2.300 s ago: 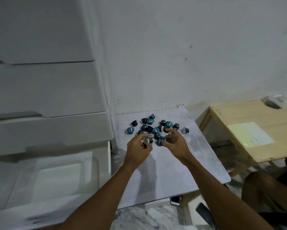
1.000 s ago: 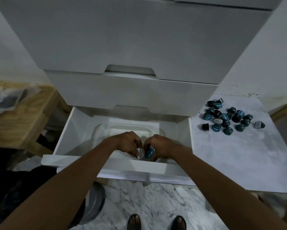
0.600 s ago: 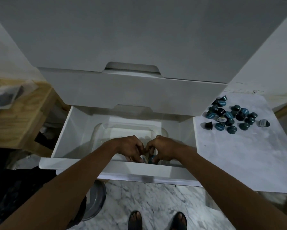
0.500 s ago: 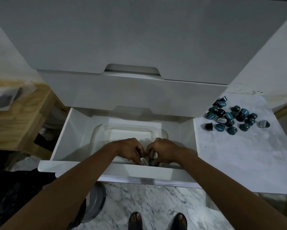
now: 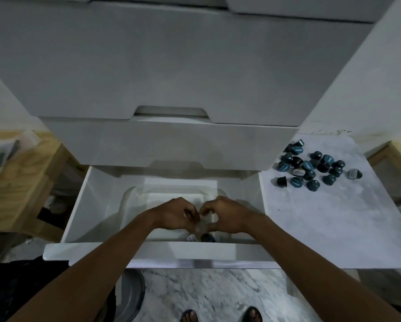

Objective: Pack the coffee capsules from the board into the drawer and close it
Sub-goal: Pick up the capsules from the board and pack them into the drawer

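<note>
At frame centre, left grip point(image 5: 175, 213) and right grip point(image 5: 227, 214) sit low in the drawer point(image 5: 97, 205), shortening capsule point(image 5: 208, 237) drop (grasp: cannot tell).

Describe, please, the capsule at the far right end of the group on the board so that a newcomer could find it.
Right of the white drawer unit lies a marbled grey board carrying a cluster of coffee capsules. Follow the cluster to its right end, where one capsule lies slightly apart. It shows a pale grey face, while the capsules next to it are teal.
</note>
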